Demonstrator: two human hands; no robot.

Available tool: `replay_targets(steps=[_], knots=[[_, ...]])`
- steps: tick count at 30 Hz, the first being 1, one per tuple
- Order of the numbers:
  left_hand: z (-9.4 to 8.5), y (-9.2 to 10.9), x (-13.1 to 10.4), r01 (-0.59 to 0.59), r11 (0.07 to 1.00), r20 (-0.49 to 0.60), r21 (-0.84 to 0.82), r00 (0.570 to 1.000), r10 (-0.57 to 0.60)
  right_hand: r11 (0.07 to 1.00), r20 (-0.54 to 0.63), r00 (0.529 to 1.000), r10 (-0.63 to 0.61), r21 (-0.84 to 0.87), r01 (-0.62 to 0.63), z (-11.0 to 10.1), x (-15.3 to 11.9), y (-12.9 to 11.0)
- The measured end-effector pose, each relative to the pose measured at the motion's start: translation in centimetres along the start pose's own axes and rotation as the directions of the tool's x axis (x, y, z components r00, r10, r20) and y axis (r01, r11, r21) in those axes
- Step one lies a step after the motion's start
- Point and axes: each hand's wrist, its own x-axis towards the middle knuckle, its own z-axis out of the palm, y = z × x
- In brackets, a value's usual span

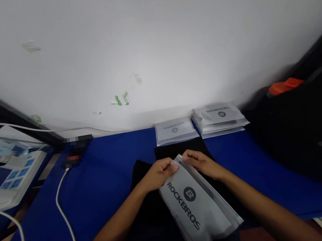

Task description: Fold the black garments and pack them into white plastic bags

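Note:
Between my two hands is a frosted plastic zip bag (190, 206) printed ROCKBROS with a round logo, tilted with its lower end toward me. My left hand (161, 173) pinches the bag's upper left corner between thumb and fingers. At the top right corner, my right hand (203, 163) grips the same bag by its edge. Black cloth (181, 147) lies on the blue table under and behind the bag, partly hidden by my hands and forearms.
Beyond the cloth, a flat ROCKBROS bag (175, 131) lies beside a stack of such bags (220, 118) against the white wall. A large black item (309, 141) fills the right side, with something orange (285, 86) on it. At left are a pixelated dark device (76, 151), white cables and a power strip (19, 179).

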Motion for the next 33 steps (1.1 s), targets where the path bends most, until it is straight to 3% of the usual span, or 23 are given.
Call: replay_targets(steps=[5,12,16,19,24,29,33], knots=[[1.5,-0.1,0.2,-0.049,0.996,-0.078,0.077,0.995,0.055,0.995,-0.068,0.996,-0.057,-0.082,0.052,0.3,0.4,0.8],[1.6,0.5,0.0,-0.123,0.988,-0.178,0.093,0.974,0.138,0.989,-0.036,0.993,-0.11,-0.108,0.105,0.4,0.3,0.6],[-0.3,0.7,0.1,-0.108,0.994,-0.319,0.006,0.942,0.104,0.977,-0.022,0.99,-0.142,-0.163,0.137,0.2,0.1,0.4],[-2.9,0.6,-0.1,-0.114,0.988,-0.467,-0.108,0.883,0.051,0.973,-0.001,0.988,-0.153,-0.172,0.15,-0.1,-0.2,0.4],[-6.7,0.6,-0.7,-0.146,0.967,-0.595,-0.209,0.803,-0.007,1.0,0.128,0.992,-0.004,-0.003,0.004,-0.4,-0.8,0.5],[-7.5,0.9,-1.2,-0.169,0.961,-0.619,-0.221,0.786,-0.004,1.0,0.166,0.986,-0.013,0.015,0.011,-0.7,-1.1,0.4],[-6.6,0.6,-0.9,-0.146,0.952,-0.576,-0.27,0.816,-0.038,0.998,0.169,0.985,-0.032,0.052,0.023,-1.0,-1.0,0.3]])
